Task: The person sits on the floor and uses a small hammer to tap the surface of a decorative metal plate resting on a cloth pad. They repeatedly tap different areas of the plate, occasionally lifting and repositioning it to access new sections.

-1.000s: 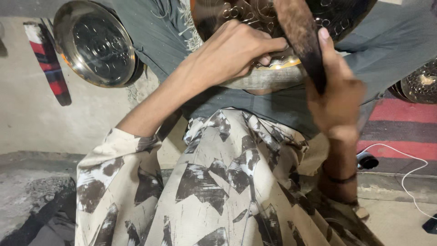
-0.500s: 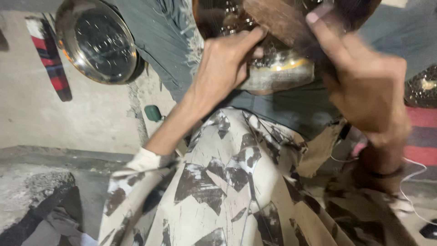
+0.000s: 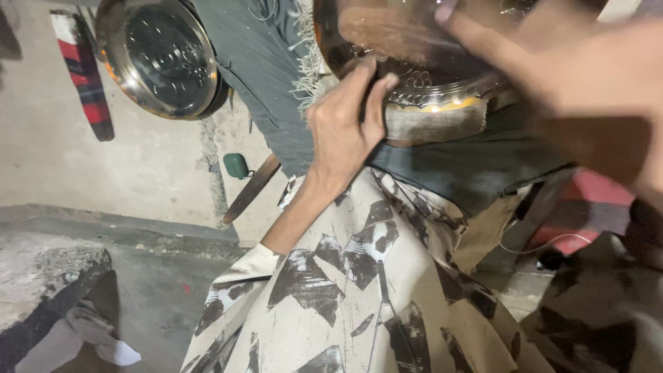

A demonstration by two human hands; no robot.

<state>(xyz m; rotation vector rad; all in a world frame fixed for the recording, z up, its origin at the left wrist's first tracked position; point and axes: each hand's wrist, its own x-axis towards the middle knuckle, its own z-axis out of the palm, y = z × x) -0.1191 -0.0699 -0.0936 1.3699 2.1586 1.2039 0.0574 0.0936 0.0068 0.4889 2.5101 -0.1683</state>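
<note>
Left hand (image 3: 345, 135) is up on the brass plate (image 3: 414, 65), fingers curled and pressed together along its lower rim, gripping the edge from below with the fingertips resting on the engraved border. The plate sits high in the view, tilted towards the camera, its dark shiny face catching a brownish reflection, and its bottom edge rests on a worn block (image 3: 435, 123) just beside the left fingers. Right hand (image 3: 587, 76) comes in big and blurred at the upper right, fingers stretched out over the plate's right side, one fingertip near the top rim; it is too smeared to say whether it clamps the plate or only lies against it. Under the plate hangs a dark grey cloth (image 3: 269, 62) with a frayed pale fringe, draped down across the lap. The lap itself is covered by cream fabric with black patches (image 3: 345, 297), and the left sleeve cuff ends at the forearm. Off to the upper left a second round metal plate (image 3: 162, 55) leans against the wall, well apart from the hands, with a red and black striped cloth (image 3: 83, 72) hanging beside it. A small green object (image 3: 236, 166) lies on the floor by a dark wooden stick (image 3: 252, 188).
</note>
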